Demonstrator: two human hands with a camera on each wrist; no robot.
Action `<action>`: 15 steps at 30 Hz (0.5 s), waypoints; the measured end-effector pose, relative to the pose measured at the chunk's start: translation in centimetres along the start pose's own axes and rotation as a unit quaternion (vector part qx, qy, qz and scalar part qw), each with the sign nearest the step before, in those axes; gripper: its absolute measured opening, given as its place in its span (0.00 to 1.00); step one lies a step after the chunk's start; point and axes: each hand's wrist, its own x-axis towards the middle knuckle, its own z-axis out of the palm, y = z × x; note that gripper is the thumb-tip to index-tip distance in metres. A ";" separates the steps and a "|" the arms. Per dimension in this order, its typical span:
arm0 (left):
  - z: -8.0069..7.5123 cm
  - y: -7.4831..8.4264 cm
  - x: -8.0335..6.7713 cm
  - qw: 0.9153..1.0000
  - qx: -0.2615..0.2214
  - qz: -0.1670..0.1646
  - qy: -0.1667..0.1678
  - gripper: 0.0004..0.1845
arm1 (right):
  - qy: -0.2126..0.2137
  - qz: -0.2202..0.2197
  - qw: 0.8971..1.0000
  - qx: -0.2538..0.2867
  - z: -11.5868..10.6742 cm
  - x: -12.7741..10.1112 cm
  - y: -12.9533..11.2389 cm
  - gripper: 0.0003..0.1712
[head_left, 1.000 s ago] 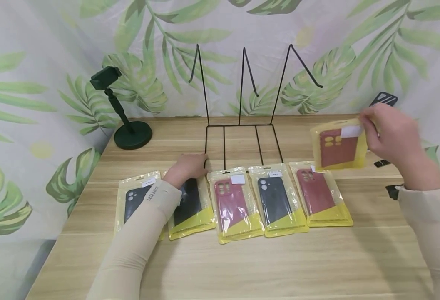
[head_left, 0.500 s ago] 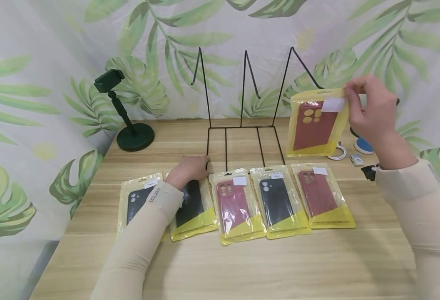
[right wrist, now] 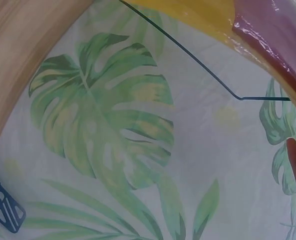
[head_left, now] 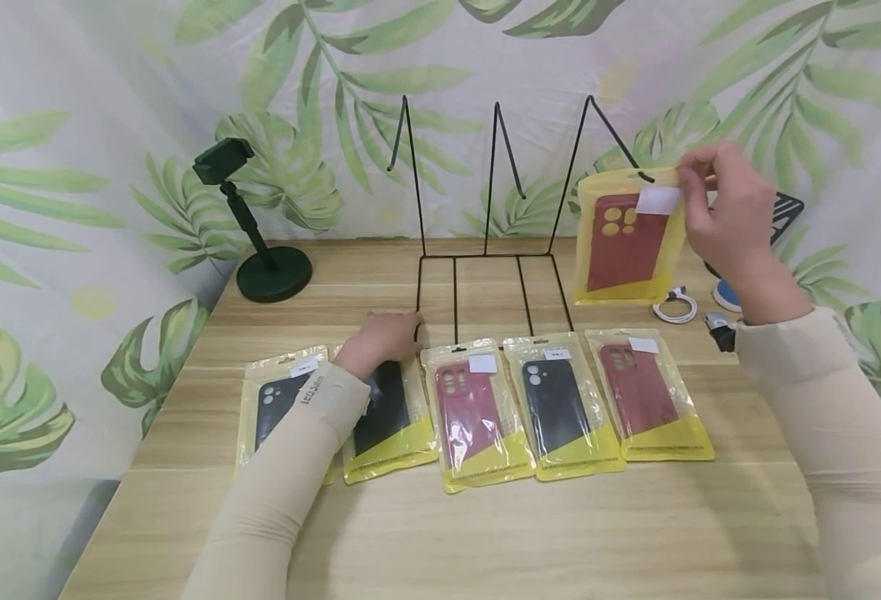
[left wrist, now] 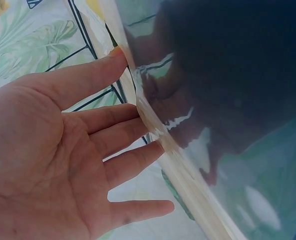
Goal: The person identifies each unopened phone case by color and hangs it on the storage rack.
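While pinching the red-case packet [head_left: 626, 250] at the upper right corner between thumb and fingers of the right hand [head_left: 733, 204], holds it upright above the table [head_left: 560, 537], with the top edge at the tip of the right hook [head_left: 617, 137] on the wire rack [head_left: 488, 254]; probably takes just the corner so as to leave the top slot uncovered; rests the left hand [head_left: 380, 337] low beside the rack's left base wire, open, with fingers mostly straight, perhaps to steady a light frame; shows five more packets in a row on the near side, from left to right dark [head_left: 278, 400], dark [head_left: 391, 408], pink [head_left: 473, 417], dark [head_left: 560, 408] and red [head_left: 646, 392], presumably laid so as to be within easy reach.

Cannot tell the exact meeting of hook tip and slot, whether through or merely overlapping; loses much of the leftmost packet under the left sleeve [head_left: 275, 492]; cannot tell whether pressing the base wire, with fingertips partly behind a packet's edge in the left wrist view; sees barely any of the right hand in the right wrist view; finds a dark slotted thing [head_left: 788, 212] and a blue disc [head_left: 726, 296] too covered to name, and label print too small to read.
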 end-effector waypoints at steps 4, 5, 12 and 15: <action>0.0 -0.1 0.1 1.000 -0.001 0.003 -0.001 0.25 | -0.014 0.022 1.000 -0.012 0.8 0.5 0.4 0.13; 0.0 -0.1 0.2 1.000 0.000 0.005 0.000 0.25 | -0.018 0.027 0.999 -0.013 1.0 0.7 0.4 0.13; -0.1 -0.2 0.1 1.000 0.003 0.010 -0.006 0.28 | -0.036 0.052 0.997 -0.037 2.4 1.8 1.1 0.14; -0.1 0.0 0.0 1.000 0.004 0.010 -0.010 0.29 | -0.050 0.063 0.996 -0.043 3.0 2.3 1.4 0.15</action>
